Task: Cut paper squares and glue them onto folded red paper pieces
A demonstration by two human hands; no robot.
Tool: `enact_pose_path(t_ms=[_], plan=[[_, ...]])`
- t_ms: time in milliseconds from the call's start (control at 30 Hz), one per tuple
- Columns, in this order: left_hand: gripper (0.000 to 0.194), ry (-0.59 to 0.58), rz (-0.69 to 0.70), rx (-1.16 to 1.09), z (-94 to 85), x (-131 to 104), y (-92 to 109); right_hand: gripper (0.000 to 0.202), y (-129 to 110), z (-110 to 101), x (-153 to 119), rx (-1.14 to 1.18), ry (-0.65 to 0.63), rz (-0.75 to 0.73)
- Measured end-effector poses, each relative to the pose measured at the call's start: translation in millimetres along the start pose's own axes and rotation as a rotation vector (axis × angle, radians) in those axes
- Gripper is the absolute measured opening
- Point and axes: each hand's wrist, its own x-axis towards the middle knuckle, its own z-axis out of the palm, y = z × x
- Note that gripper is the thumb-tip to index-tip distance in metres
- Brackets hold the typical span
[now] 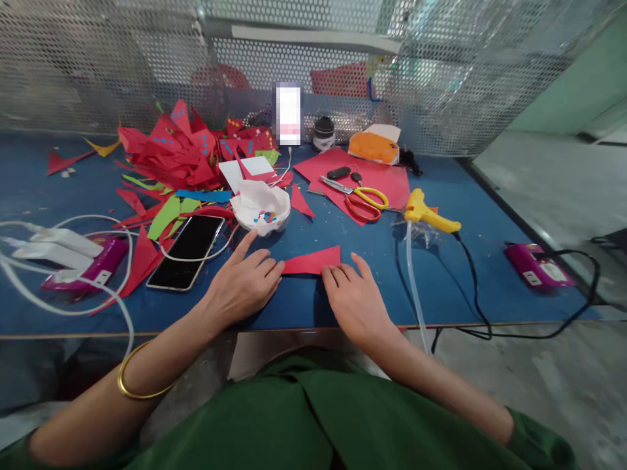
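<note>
Two bare hands meet over a wedge of red paper (309,262) near the front edge of the blue tabletop (304,303), its narrow end at the left hand (245,282) and its broad end at the right hand (356,299). On both, the fingers are bent down with their tips at the paper, while the outermost finger stands away from the rest; whether they pinch the wedge or merely press it, I cannot tell. A gold bangle (128,392) circles the left forearm. Just beyond the left hand sits a white bowl (240,203) holding small blue and reddish bits, and to its left a dark-screened smartphone (196,238) with a white cable (196,259) crossing it. Farther back spreads a heap of red paper cuttings (171,156), edged by green scraps (165,219) and a blue strip (203,195). Beyond the right hand, scissors (349,191) with one yellow and one red handle lie partly over larger red sheets (396,181); to their right rests a yellow glue gun (416,206), near a translucent glue stick (412,274) that runs past the table edge.
</note>
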Motion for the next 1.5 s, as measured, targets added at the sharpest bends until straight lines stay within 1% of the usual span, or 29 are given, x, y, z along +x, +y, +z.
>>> enact_pose_path(t_ms=[100, 167, 233, 300, 333, 400, 433, 500, 533, 567, 633, 700, 767, 800, 900, 967, 1033, 1100, 1167, 1233, 1300, 1333, 1400, 1467, 1500], plan=[[0.026, 0.014, 0.014, -0.042, 4.4, 0.5, 0.5, 0.034, -0.9, 0.3, -16.0, 0.053, 0.038, 0.045], [0.027, 0.022, 0.035, -0.085, 9.3, 2.0, 0.4, 0.034, 1.1, -4.6, -26.8, 0.107, 0.059, 0.056], [0.027, 0.003, 0.033, -0.152, 13.6, 6.0, 1.9, 0.033, 8.5, -12.6, -37.5, 0.187, 0.108, 0.052], [0.026, -0.059, 0.001, -0.201, 15.6, 13.1, 6.4, 0.030, 23.2, -20.0, -48.0, 0.257, 0.162, 0.072], [0.025, -0.099, -0.006, -0.215, 15.8, 17.7, 9.7, 0.030, 33.0, -22.0, -52.4, 0.255, 0.194, 0.097], [0.020, -0.181, 0.010, -0.220, 15.9, 28.1, 17.1, 0.031, 54.1, -21.1, -56.4, 0.202, 0.256, 0.149], [0.017, -0.217, 0.026, -0.208, 15.8, 33.7, 20.2, 0.032, 63.7, -18.5, -54.7, 0.172, 0.254, 0.149], [0.013, -0.293, 0.064, -0.181, 14.4, 45.2, 23.2, 0.036, 76.4, -11.6, -42.8, 0.151, 0.287, 0.092], [0.014, -0.321, 0.081, -0.168, 12.3, 51.0, 22.6, 0.036, 78.8, -8.8, -33.2, 0.161, 0.293, 0.039], [0.016, -0.321, 0.085, -0.165, 9.2, 56.8, 20.6, 0.036, 78.8, -7.0, -21.7, 0.182, 0.294, -0.021], [0.016, -0.270, 0.043, -0.171, 0.5, 68.4, 12.9, 0.034, 74.7, -6.5, 4.2, 0.234, 0.275, -0.136], [0.013, -0.206, -0.037, -0.169, -7.7, 78.8, 2.1, 0.031, 70.7, -8.3, 30.5, 0.269, 0.260, -0.212], [0.015, -0.145, -0.081, -0.175, -10.7, 86.3, -9.1, 0.028, 71.1, -10.0, 53.2, 0.278, 0.262, -0.237], [0.015, -0.125, -0.101, -0.184, -9.4, 88.6, -14.2, 0.028, 72.9, -10.4, 62.2, 0.279, 0.269, -0.231], [0.016, -0.092, -0.196, -0.276, 2.5, 89.5, -26.5, 0.031, 81.1, -9.2, 78.7, 0.307, 0.255, -0.163], [0.020, -0.092, -0.260, -0.406, 11.2, 86.7, -32.5, 0.029, 85.3, -7.3, 82.9, 0.376, 0.187, -0.114], [0.019, -0.096, -0.282, -0.553, 16.0, 83.5, -38.4, 0.026, 88.0, -5.1, 85.1, 0.510, 0.083, -0.064], [0.019, -0.095, -0.325, -0.692, 17.1, 81.4, -44.7, 0.025, 91.4, -2.6, 86.9, 0.674, -0.019, 0.005], [0.018, -0.124, -0.342, -0.811, 16.1, 80.4, -50.4, 0.026, 98.7, 0.0, 87.9, 0.797, -0.106, 0.079], [0.022, -0.146, -0.369, -0.931, 14.2, 80.0, -53.9, 0.029, 111.4, 1.6, 87.2, 0.856, -0.171, 0.130], [0.022, -0.142, -0.421, -1.001, 11.9, 79.8, -54.8, 0.031, 127.9, 1.0, 85.1, 0.861, -0.202, 0.178], [0.022, -0.136, -0.451, -1.015, 10.6, 79.8, -54.4, 0.032, 135.8, -0.3, 83.8, 0.853, -0.197, 0.213], [0.025, -0.131, -0.501, -1.025, 8.1, 80.1, -52.8, 0.033, 146.7, -4.2, 81.8, 0.829, -0.120, 0.310], [0.026, -0.143, -0.525, -1.032, 6.6, 81.2, -50.4, 0.031, 146.5, -7.8, 80.8, 0.810, 0.014, 0.367], [0.025, -0.156, -0.525, -1.032, 6.4, 82.0, -49.0, 0.029, 141.8, -8.7, 80.8, 0.804, 0.069, 0.352]])
